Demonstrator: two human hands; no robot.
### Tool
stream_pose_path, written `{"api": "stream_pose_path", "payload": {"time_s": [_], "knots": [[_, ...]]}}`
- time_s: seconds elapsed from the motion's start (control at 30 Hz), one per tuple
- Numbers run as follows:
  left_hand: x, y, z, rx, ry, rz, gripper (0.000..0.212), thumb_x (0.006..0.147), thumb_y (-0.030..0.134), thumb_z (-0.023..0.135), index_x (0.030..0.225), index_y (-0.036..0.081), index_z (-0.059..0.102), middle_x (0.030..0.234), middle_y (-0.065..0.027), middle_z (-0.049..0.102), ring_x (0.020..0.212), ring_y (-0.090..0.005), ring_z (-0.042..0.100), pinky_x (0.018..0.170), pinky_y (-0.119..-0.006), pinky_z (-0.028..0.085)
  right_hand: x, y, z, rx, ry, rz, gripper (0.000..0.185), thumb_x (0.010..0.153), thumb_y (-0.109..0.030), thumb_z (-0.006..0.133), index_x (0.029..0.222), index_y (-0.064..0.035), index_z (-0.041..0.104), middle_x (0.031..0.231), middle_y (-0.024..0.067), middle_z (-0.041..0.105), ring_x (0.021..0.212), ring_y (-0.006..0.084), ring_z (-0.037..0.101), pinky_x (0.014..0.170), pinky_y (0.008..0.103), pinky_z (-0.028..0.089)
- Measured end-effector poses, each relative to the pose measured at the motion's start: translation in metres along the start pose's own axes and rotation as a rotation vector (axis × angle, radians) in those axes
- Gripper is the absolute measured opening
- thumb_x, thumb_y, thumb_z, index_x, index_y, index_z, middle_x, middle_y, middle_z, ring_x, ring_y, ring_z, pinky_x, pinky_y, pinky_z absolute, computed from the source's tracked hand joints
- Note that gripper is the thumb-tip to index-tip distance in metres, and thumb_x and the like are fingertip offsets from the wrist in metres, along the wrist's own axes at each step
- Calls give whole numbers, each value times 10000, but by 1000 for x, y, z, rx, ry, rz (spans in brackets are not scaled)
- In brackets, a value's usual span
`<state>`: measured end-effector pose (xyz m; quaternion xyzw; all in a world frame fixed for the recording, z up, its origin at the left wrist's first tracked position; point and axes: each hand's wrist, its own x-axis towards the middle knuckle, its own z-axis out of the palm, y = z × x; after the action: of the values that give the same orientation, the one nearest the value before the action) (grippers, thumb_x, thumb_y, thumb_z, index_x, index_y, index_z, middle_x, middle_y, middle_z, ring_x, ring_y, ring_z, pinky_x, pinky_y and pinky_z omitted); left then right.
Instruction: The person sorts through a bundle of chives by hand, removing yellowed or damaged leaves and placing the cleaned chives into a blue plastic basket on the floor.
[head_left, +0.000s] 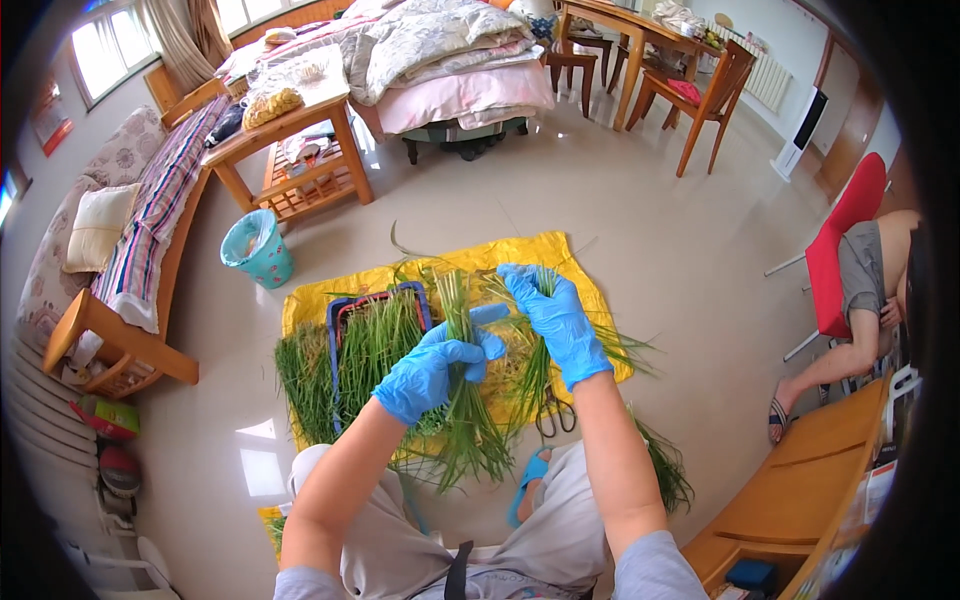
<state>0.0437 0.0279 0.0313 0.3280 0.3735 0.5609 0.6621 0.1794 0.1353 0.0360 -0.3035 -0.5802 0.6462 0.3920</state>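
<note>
In a blue glove, my left hand (442, 363) grips an upright bundle of long green grass-like stalks (454, 307), pale ends up, leaves hanging down. My right hand (551, 315), gloved alike, is closed around a smaller, looser bunch of the same greens (534, 382), whose leaves splay down and to the right. Beneath both lies a yellow woven plastic sheet (517, 251), strewn with pale trimmings under the hands. Left of my left hand, more greens (379, 337) fill a blue-rimmed basket (332, 360), and a pile of greens (304, 382) lies beside it. Scissors (556, 420) rest below my right hand, partly covered by leaves.
A lidless turquoise bin (259, 251) stands beyond the sheet, near a wooden side table (292, 124). More greens (664, 465) lie right of my knee. A wooden cabinet (795, 480) is at the right, where a person (862, 292) sits on a red chair (829, 247).
</note>
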Motion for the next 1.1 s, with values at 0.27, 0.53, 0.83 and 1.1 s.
{"api": "stream_pose_path", "payload": {"time_s": [0.27, 0.53, 0.83, 1.1], "knots": [[-9, -9, -13, -82, -104, -97, 427, 686, 16, 527, 1112, -12, 495, 799, -72, 559, 562, -134, 453, 548, -254, 386, -15, -5, 31, 85, -52, 83, 145, 769, -161, 655, 772, -36, 582, 693, -35, 524, 665, 66, 503, 554, 242, 509], [-11, -15, -10, -16, -22, -108, 391, 710, -1, 522, 1101, -8, 500, 811, -79, 577, 627, -136, 502, 561, -246, 404, -15, 6, 36, -75, -28, 60, 117, 788, -145, 627, 752, -43, 582, 656, -54, 514, 603, 36, 449, 514, 199, 412], [-14, -3, -13, 122, 167, -70, 353, 745, 41, 592, 1093, 15, 547, 803, -27, 586, 634, -99, 511, 604, -225, 430, -1, 10, 9, -86, 160, -119, 106, 786, -132, 628, 744, -38, 602, 650, -63, 507, 575, 31, 389, 517, 201, 343], [-18, -10, -22, 192, 122, -96, 327, 763, 67, 601, 1084, 25, 555, 809, -16, 580, 639, -89, 509, 596, -232, 437, -11, -2, 10, -100, 8, -70, 187, 778, -195, 647, 825, -17, 618, 757, -1, 589, 684, 66, 514, 637, 207, 431]]}}
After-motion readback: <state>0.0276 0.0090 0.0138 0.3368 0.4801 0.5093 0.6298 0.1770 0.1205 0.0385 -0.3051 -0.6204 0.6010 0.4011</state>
